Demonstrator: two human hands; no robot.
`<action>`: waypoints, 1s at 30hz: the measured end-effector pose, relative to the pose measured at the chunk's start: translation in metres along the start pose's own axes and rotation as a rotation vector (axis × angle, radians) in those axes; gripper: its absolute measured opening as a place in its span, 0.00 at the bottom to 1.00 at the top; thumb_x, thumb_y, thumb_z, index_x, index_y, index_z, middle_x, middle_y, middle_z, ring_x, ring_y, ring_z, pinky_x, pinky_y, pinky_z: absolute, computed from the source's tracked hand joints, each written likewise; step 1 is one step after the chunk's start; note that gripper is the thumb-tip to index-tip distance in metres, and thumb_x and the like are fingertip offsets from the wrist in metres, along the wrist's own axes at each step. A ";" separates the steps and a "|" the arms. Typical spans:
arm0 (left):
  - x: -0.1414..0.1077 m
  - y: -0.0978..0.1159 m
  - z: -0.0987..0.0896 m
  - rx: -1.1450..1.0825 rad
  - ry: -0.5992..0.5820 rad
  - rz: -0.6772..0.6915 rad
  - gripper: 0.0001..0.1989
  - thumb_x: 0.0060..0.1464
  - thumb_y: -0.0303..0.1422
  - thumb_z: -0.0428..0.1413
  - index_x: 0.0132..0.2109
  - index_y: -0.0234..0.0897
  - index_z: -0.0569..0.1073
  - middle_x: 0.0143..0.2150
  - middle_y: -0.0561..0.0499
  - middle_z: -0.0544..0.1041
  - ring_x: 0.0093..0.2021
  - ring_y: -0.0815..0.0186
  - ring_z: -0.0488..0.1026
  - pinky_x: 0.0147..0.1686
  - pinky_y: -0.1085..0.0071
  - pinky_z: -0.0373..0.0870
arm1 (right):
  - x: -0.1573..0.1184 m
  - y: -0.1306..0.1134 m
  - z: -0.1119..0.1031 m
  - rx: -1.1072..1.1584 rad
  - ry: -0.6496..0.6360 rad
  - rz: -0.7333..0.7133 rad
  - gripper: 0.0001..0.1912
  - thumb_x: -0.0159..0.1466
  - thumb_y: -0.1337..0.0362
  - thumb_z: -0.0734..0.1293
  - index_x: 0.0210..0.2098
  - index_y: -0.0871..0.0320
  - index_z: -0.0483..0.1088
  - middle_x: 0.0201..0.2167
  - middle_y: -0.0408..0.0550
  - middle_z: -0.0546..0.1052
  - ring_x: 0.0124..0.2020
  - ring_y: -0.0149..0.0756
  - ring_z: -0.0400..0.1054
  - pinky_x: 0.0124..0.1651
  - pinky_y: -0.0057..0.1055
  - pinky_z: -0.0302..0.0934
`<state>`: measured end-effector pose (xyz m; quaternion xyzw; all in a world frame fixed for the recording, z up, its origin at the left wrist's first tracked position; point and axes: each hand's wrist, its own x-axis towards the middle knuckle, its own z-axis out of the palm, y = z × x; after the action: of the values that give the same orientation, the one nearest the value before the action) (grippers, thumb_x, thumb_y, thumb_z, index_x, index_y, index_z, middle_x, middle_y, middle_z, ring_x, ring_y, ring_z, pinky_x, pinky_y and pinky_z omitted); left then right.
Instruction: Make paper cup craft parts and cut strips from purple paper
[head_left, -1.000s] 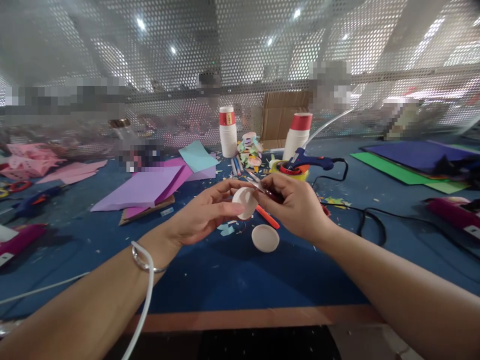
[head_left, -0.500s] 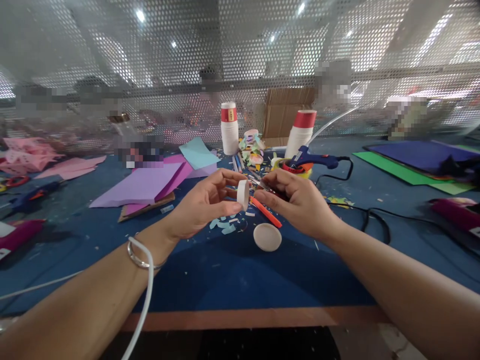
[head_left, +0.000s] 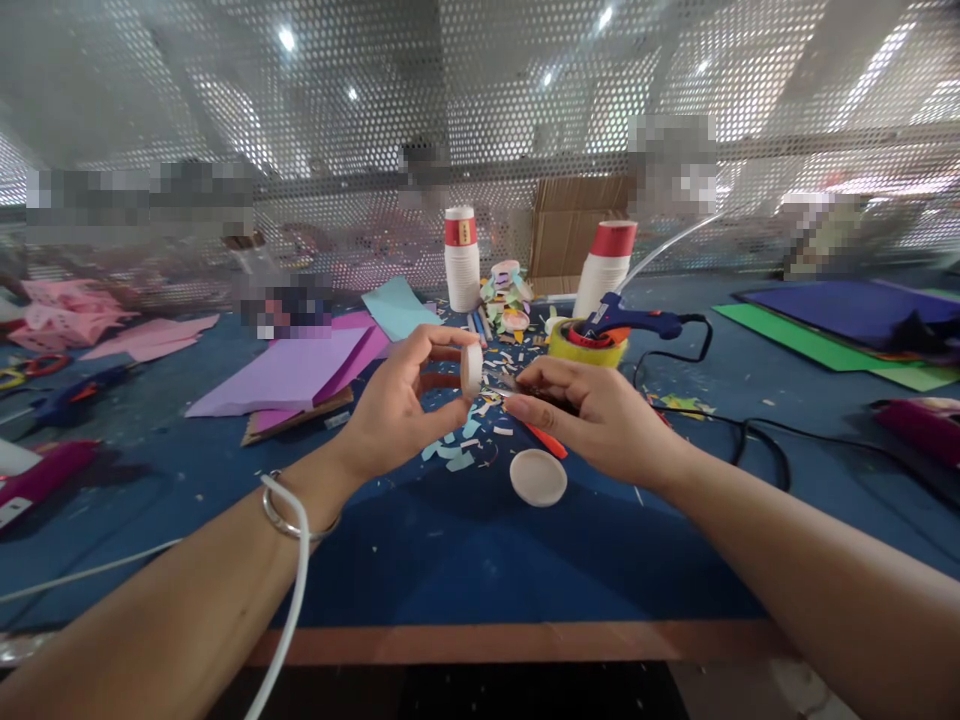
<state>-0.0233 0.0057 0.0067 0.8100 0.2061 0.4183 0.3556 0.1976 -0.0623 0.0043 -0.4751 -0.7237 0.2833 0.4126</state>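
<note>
My left hand point(head_left: 401, 400) pinches a cut-off paper cup base point(head_left: 471, 371), a shallow white round piece, on edge between thumb and fingers. Just to its right, my right hand point(head_left: 592, 405) is closed around scissors point(head_left: 496, 391); their metal blades point left toward the cup base, and the handles are mostly hidden by the fingers. Below the right hand, a second white cup base point(head_left: 538, 477) lies on the blue table. An orange-red stick-like tool point(head_left: 549, 441) lies partly under the right hand. Light-blue paper scraps point(head_left: 452, 455) are scattered under the left hand.
Two stacks of paper cups, a left one point(head_left: 462, 262) and a right one point(head_left: 606, 265), stand behind. A blue glue gun point(head_left: 637, 320) rests on a yellow tape roll point(head_left: 585, 348). Purple paper point(head_left: 285, 370) lies left, green paper point(head_left: 795, 345) right. A black cord point(head_left: 772, 455) crosses the right side.
My left hand has shifted slightly left with the cup base, which has turned a little. The scissors in my right hand have changed angle, their blades now lying flatter.
</note>
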 end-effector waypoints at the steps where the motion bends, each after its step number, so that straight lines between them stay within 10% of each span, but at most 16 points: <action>1: 0.000 0.000 0.000 0.016 -0.001 0.006 0.22 0.55 0.28 0.63 0.56 0.43 0.70 0.59 0.44 0.71 0.58 0.59 0.70 0.51 0.65 0.75 | 0.000 -0.001 0.000 -0.006 -0.001 0.005 0.17 0.67 0.48 0.66 0.34 0.57 0.70 0.25 0.40 0.67 0.25 0.29 0.56 0.28 0.30 0.50; 30: -0.002 0.015 -0.002 0.138 0.002 0.123 0.18 0.59 0.31 0.64 0.55 0.43 0.73 0.57 0.45 0.73 0.58 0.60 0.72 0.57 0.61 0.73 | -0.003 -0.009 -0.003 -0.014 -0.032 -0.080 0.19 0.69 0.52 0.64 0.26 0.57 0.66 0.22 0.39 0.62 0.25 0.28 0.54 0.28 0.29 0.49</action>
<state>-0.0258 -0.0049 0.0174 0.8433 0.1844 0.4250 0.2724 0.1964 -0.0688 0.0122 -0.4442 -0.7505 0.2689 0.4087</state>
